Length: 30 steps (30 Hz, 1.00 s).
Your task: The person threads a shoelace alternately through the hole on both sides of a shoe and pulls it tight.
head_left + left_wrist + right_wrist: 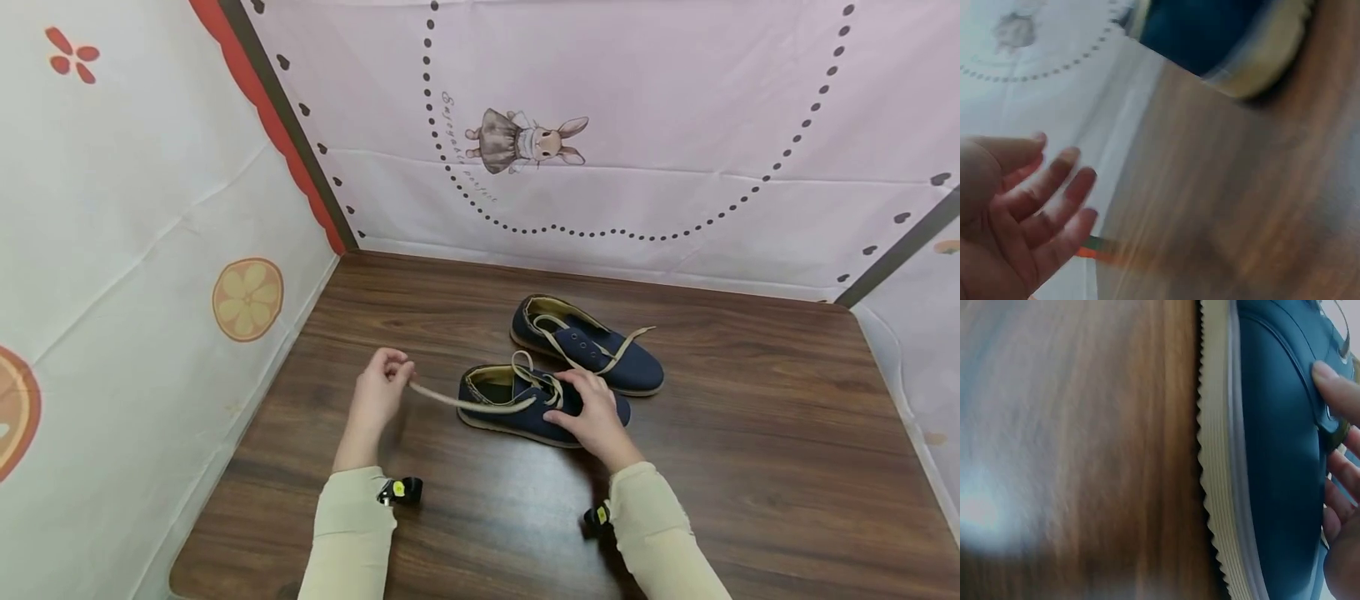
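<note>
A navy blue lace-up shoe [551,427] with a tan sole lies on the wooden table, its toe to the right. My left hand [381,387], left of the shoe, pinches the end of its beige shoelace [465,405] between thumb and index finger; the lace stretches across from an eyelet. In the blurred left wrist view, the other fingers of the left hand [1035,212] are spread loosely. My right hand [596,414] grips the shoe over its front, thumb on the near side. In the right wrist view, the thumb [1338,390] presses the blue upper [1282,437] near the lacing.
A second navy shoe [637,362] with loose beige laces lies just behind the first. The brown wooden table [765,417] is bounded by a printed pink cloth [660,108] at the back and a white cloth [150,208] on the left.
</note>
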Each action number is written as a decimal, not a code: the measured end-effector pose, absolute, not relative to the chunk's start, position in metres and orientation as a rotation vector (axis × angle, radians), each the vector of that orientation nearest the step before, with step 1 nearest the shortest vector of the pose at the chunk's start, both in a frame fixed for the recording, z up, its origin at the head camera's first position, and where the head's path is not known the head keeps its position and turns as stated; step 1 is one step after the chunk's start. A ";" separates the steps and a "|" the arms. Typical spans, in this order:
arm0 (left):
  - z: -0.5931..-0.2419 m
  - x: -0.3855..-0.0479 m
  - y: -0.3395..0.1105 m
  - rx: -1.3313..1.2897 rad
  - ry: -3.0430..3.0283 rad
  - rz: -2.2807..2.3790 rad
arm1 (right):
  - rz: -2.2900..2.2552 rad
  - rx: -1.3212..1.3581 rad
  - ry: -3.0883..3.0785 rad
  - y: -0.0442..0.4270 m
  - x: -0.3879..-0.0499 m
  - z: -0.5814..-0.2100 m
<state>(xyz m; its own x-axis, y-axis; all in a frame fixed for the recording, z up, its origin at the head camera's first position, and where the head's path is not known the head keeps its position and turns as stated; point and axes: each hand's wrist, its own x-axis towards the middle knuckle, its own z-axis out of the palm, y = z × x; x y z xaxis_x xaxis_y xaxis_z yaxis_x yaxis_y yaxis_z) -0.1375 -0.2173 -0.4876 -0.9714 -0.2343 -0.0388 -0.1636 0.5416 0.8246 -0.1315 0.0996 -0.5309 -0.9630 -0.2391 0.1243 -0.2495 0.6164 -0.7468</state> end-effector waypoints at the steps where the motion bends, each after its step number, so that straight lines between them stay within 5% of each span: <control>1: -0.489 -0.138 -0.214 0.334 -2.780 -1.341 | 1.304 0.415 -2.795 0.098 -0.131 -0.531; 12: -0.497 -0.148 -0.121 -0.284 -2.940 -0.936 | 1.244 0.402 -2.804 0.098 -0.127 -0.534; 19: -0.493 -0.161 -0.113 -0.137 -2.877 -1.070 | 1.207 0.478 -2.836 0.104 -0.123 -0.537; 30: -0.486 -0.159 -0.178 0.129 -2.958 -1.187 | 1.000 0.477 -2.890 0.130 -0.116 -0.543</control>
